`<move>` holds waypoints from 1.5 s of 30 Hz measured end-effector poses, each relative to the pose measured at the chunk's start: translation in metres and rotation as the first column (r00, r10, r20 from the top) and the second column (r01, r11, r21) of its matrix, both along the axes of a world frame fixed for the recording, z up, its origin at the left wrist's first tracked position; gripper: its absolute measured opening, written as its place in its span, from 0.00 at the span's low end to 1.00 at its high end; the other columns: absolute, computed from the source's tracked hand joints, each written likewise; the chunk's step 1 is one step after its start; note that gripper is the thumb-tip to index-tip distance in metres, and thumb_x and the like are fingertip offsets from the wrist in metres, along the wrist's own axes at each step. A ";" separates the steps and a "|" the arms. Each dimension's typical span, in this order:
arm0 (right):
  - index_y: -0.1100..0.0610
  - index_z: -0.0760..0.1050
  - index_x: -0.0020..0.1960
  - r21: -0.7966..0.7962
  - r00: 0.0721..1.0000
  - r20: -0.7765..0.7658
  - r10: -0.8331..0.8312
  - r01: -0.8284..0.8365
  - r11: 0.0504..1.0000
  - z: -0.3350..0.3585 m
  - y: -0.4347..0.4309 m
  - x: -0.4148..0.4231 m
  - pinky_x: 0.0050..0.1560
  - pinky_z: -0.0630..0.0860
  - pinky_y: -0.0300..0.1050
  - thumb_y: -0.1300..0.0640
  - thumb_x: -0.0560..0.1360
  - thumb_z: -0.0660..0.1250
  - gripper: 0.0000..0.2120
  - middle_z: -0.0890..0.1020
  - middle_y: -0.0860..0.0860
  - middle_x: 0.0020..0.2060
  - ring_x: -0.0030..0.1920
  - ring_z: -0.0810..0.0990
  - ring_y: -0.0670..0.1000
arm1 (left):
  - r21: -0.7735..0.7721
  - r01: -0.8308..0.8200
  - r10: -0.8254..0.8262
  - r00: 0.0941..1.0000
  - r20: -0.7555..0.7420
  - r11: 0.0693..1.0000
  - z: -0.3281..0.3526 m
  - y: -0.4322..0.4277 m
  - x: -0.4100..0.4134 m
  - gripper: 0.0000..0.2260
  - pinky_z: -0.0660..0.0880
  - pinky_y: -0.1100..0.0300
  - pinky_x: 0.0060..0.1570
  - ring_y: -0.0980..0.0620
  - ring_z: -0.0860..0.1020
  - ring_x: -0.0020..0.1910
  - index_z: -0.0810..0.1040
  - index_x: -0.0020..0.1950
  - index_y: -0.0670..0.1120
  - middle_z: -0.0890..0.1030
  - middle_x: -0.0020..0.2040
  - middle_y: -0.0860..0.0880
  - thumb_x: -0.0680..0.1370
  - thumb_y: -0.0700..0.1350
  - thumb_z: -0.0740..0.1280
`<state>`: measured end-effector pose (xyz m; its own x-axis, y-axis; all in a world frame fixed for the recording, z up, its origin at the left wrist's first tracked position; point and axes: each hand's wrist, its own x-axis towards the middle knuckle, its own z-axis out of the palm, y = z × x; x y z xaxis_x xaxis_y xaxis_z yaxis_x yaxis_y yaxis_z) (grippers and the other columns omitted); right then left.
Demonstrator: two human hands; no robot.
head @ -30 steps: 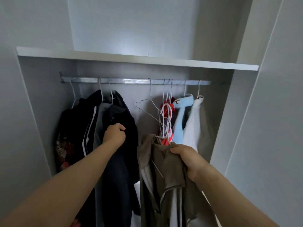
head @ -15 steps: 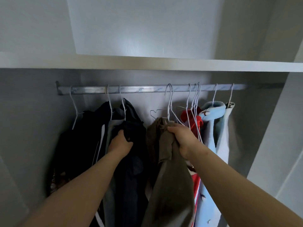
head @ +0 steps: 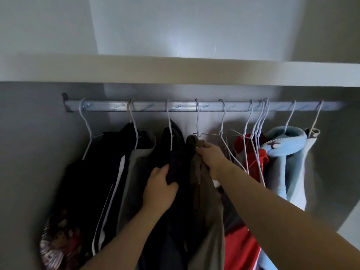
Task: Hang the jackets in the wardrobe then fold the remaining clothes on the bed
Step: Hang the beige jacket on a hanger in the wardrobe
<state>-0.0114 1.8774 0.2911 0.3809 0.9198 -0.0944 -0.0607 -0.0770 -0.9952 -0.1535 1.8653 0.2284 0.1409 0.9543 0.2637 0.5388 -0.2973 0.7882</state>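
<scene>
Left hand (head: 159,190), reaching into the wardrobe (head: 35,137), is closed around a fold of a dark jacket (head: 175,145), thumb on the near side and fingers curled round the cloth. Right hand (head: 212,158), just beside it and higher, grips the olive-brown jacket (head: 208,215) at the collar, fingers bunched on the fabric directly beneath its wire hanger (head: 197,121). The hook of that hanger sits over the metal rail (head: 148,106), so the olive-brown jacket hangs between the dark jacket on its left and a bare wire hanger (head: 223,121) on its right. Both forearms enter from the lower edge, bare to the elbow.

Along the rail, left to right: a black jacket with white stripes (head: 109,172), a grey garment (head: 136,164), the dark jacket, the olive-brown jacket, a cluster of empty hangers (head: 259,123) in front of a red garment (head: 253,160), a light blue fleece (head: 290,151) and a pale garment (head: 309,152) at the far end. A floral-patterned cloth (head: 58,242) shows low on the left. A flat shelf (head: 175,73) spans the wardrobe above the rail.
</scene>
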 end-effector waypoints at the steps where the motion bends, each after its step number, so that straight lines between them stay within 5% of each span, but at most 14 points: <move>1: 0.72 0.73 0.59 0.007 1.000 -0.008 0.013 -0.013 1.000 0.000 0.000 0.002 0.42 0.73 0.47 0.72 0.76 0.57 0.13 0.77 0.61 0.40 0.36 0.74 0.54 | -0.011 -0.013 0.013 1.000 0.012 1.000 -0.001 -0.001 0.004 0.23 0.71 0.61 0.53 0.49 0.73 0.54 0.70 0.69 0.46 0.72 0.56 0.47 0.74 0.38 0.64; 6: 0.66 0.71 0.65 0.019 0.994 0.110 -0.005 0.003 1.000 -0.008 -0.007 0.006 0.60 0.74 0.54 0.66 0.77 0.62 0.17 0.78 0.64 0.56 0.53 0.78 0.59 | -0.062 -0.054 0.054 0.999 -0.005 0.997 0.001 -0.005 0.013 0.25 0.69 0.62 0.49 0.50 0.73 0.54 0.65 0.72 0.49 0.70 0.61 0.46 0.75 0.41 0.63; 10: 0.62 0.69 0.64 -0.003 0.978 0.206 -0.003 0.004 1.000 -0.023 -0.026 0.005 0.61 0.74 0.51 0.61 0.75 0.66 0.18 0.78 0.59 0.56 0.54 0.78 0.56 | -0.072 -0.080 0.078 0.997 -0.020 0.994 0.002 -0.016 0.013 0.27 0.70 0.59 0.55 0.47 0.72 0.62 0.63 0.73 0.49 0.68 0.65 0.46 0.75 0.43 0.65; 14: 0.61 0.70 0.61 -0.013 0.978 0.201 -0.051 0.055 0.998 -0.040 -0.056 0.001 0.50 0.74 0.45 0.61 0.75 0.65 0.15 0.77 0.52 0.46 0.48 0.77 0.51 | -0.004 -0.104 0.104 0.993 0.051 0.995 0.004 -0.039 0.011 0.21 0.70 0.53 0.62 0.47 0.71 0.62 0.70 0.67 0.49 0.69 0.64 0.47 0.75 0.42 0.65; 18: 0.59 0.73 0.57 0.018 0.970 0.152 -0.188 0.188 0.982 -0.061 -0.096 -0.003 0.42 0.72 0.43 0.57 0.74 0.67 0.13 0.78 0.53 0.43 0.44 0.77 0.52 | 0.045 0.003 -0.010 0.988 0.154 0.999 0.008 -0.071 0.015 0.09 0.70 0.66 0.47 0.54 0.74 0.49 0.76 0.54 0.50 0.75 0.54 0.50 0.76 0.40 0.65; 22: 0.55 0.74 0.46 -0.010 0.957 0.096 -0.273 0.275 0.961 -0.083 -0.155 0.004 0.37 0.68 0.40 0.62 0.75 0.64 0.03 0.75 0.51 0.36 0.37 0.72 0.50 | -0.121 0.256 -0.212 0.933 0.292 0.959 0.000 -0.108 0.038 0.08 0.73 0.62 0.45 0.54 0.77 0.43 0.77 0.43 0.51 0.78 0.41 0.55 0.76 0.39 0.64; 27: 0.56 0.71 0.38 -0.164 0.884 -0.071 -0.463 0.447 0.879 -0.123 -0.271 0.025 0.32 0.65 0.39 0.62 0.76 0.61 0.09 0.74 0.51 0.32 0.31 0.70 0.49 | -0.342 0.479 -0.398 0.873 0.281 0.809 -0.035 -0.189 0.087 0.11 0.71 0.69 0.31 0.59 0.77 0.29 0.76 0.37 0.51 0.78 0.35 0.52 0.76 0.38 0.63; 36: 0.55 0.72 0.42 -0.383 0.477 -0.236 -0.847 0.755 0.532 -0.186 -0.521 0.037 0.36 0.69 0.41 0.60 0.77 0.61 0.06 0.76 0.51 0.35 0.33 0.74 0.49 | -0.591 0.679 -0.740 0.644 0.195 0.435 -0.103 -0.411 0.146 0.07 0.72 0.60 0.39 0.54 0.77 0.36 0.76 0.43 0.51 0.78 0.39 0.51 0.78 0.42 0.62; 45: 0.55 0.73 0.42 -0.532 -0.026 -0.226 -0.974 0.841 0.101 -0.226 -0.832 -0.036 0.36 0.69 0.40 0.60 0.77 0.61 0.06 0.76 0.50 0.35 0.32 0.74 0.48 | -0.752 0.659 -0.921 0.306 0.239 0.024 -0.144 -0.717 0.127 0.04 0.72 0.61 0.39 0.54 0.76 0.36 0.76 0.49 0.46 0.78 0.40 0.51 0.79 0.43 0.62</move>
<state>-0.0476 1.0456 0.0653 0.7123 -0.2586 -0.6525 -0.6014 0.2544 -0.7573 -0.0262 1.1488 0.0841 0.8528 -0.0050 -0.5222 0.5110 -0.1977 0.8365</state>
